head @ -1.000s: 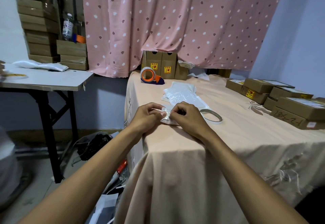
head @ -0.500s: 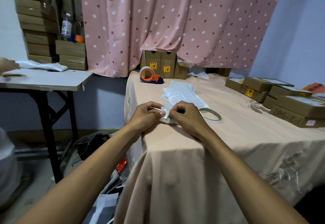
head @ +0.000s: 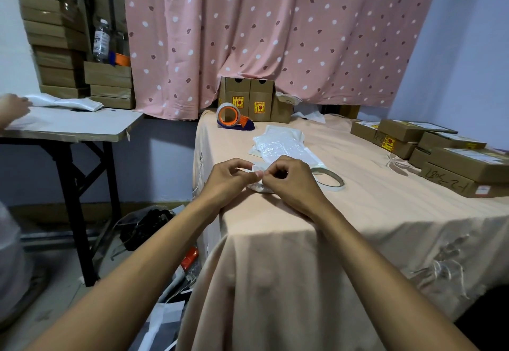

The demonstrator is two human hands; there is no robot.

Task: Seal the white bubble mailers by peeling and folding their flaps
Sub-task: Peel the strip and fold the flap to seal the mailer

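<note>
Small white bubble mailer [head: 260, 185] at near edge of peach-clothed table [head: 371, 213]. Left hand [head: 230, 178] and right hand [head: 289, 180] both pinch flap, fingers curled tight. Risk: liner strip tears, adhesive sticks crooked.

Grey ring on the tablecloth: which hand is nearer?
Right. The right hand lies just beside the grey ring; the left hand is farther, on the right hand's other side. Both pinch the white mailer.
</note>
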